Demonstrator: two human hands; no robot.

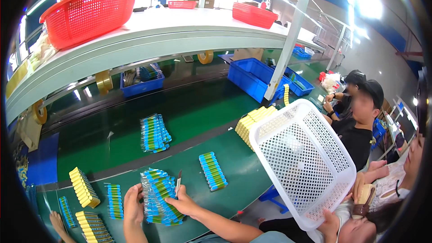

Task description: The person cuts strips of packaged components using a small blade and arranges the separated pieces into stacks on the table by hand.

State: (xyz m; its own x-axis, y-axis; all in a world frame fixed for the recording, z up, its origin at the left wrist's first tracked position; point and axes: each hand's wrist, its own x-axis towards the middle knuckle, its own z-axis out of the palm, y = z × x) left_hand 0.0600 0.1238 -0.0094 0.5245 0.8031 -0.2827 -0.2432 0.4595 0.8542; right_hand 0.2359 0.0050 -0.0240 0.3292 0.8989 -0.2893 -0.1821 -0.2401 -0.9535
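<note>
My left hand point(133, 203) curves around the left edge of a loose pile of blue-and-green strips in clear plastic sleeves point(161, 193). From the right, my right hand point(184, 203) reaches over the same pile, closed, with its thumb on the strips. A slim pointed tool point(179, 181), perhaps a small knife, sticks up from its fingers. Beyond the pile lies another stack of sleeved strips point(155, 132). To the right is a flat row of blue-and-green pieces point(213, 171), and a similar row point(115, 201) lies left of my left hand.
Yellow-topped bundles point(84, 188) stand at left, near another person's hand point(57, 222). A white perforated basket point(294, 166) is held at right by a person beside a child. Blue crates point(252, 78) and a shelf with red baskets point(92, 13) lie beyond; two co-workers sit far right.
</note>
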